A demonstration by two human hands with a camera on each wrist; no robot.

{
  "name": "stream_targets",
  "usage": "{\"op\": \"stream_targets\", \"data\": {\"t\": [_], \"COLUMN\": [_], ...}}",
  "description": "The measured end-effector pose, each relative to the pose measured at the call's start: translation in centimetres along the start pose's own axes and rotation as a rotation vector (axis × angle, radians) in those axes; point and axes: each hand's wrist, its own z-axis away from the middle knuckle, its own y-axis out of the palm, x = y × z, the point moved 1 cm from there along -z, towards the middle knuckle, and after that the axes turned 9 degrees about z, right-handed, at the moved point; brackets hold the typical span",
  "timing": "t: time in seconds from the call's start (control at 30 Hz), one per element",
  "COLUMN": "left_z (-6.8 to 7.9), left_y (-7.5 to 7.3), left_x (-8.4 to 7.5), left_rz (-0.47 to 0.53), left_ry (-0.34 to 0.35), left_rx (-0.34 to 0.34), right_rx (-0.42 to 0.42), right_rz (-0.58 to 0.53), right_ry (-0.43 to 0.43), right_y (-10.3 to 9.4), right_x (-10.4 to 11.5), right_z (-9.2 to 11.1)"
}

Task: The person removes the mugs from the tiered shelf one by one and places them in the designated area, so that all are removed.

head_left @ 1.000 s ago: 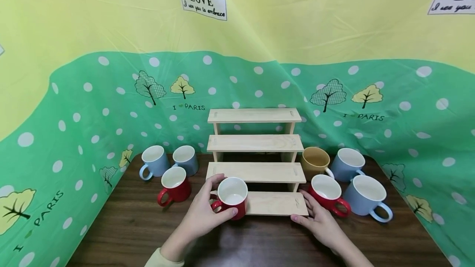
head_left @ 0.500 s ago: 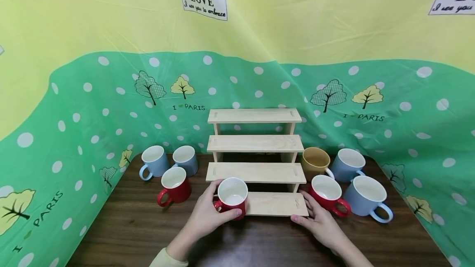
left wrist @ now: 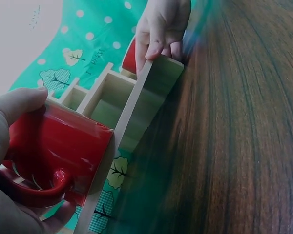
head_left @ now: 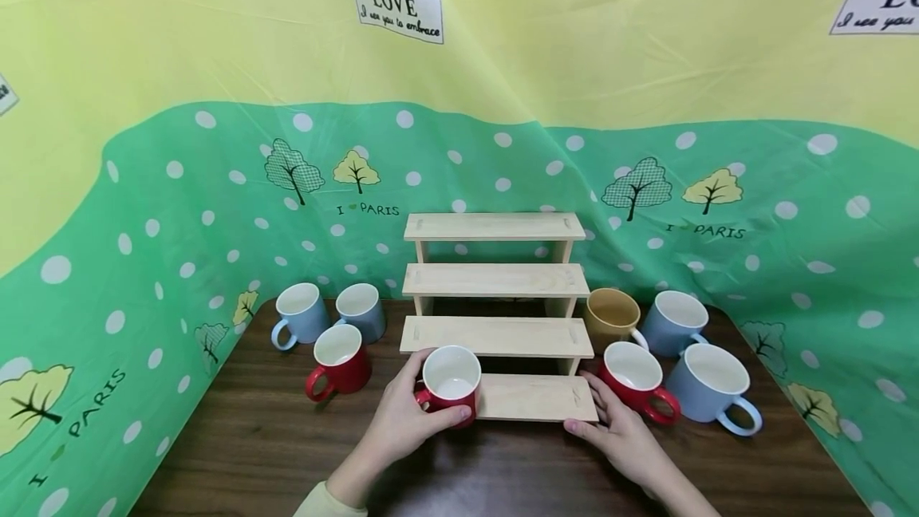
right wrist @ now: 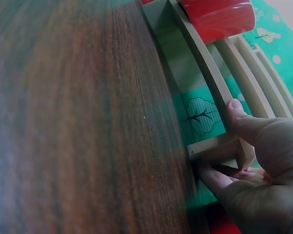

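My left hand (head_left: 402, 417) grips a red mug (head_left: 452, 381) with a white inside, thumb across its front and fingers round its far left side. The mug stands upright at the left end of the lowest step of a pale wooden four-step rack (head_left: 495, 335). In the left wrist view the red mug (left wrist: 63, 151) shows its handle toward the palm, its base at the board. At the other end of that step, my right hand (head_left: 619, 431) holds the board's corner. The right wrist view has the thumb (right wrist: 237, 107) on the board's front edge and the fingers around the end support.
On the left of the dark wood table (head_left: 251, 437) stand a red mug (head_left: 343, 361) and two blue mugs (head_left: 301, 317). Close by the right hand are another red mug (head_left: 632, 381), a tan mug (head_left: 610, 321) and two blue mugs (head_left: 707, 385). A printed curtain (head_left: 502, 158) hangs behind.
My left hand has shifted slightly, its fingers drawing closer along the mug's side. The mug, the rack and the right hand keep their places; the head view tilts a little.
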Motion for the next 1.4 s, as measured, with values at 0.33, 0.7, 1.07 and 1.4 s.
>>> {"op": "stream_targets", "data": {"t": [0.33, 0.7, 1.07, 1.4], "left_z": [0.3, 0.8, 1.0, 1.7], "left_y": [0.0, 0.4, -1.1, -6.9], "left_x": [-0.2, 0.0, -3.8, -6.8], "left_rz": [-0.025, -0.017, -0.017, -0.078], "left_ry": [0.057, 0.179, 0.237, 0.272], "left_rx": [-0.03, -0.01, 0.143, 0.001], "right_rx": [-0.001, -0.016, -0.027, -0.023], "right_rz": [0.013, 0.029, 0.014, 0.02], "right_ry": [0.011, -0.004, -0.016, 0.015], "right_y": [-0.1, 0.2, 0.1, 0.3], "right_x": [0.1, 0.2, -0.1, 0.0], "right_z": [0.0, 0.0, 0.1, 0.3]}}
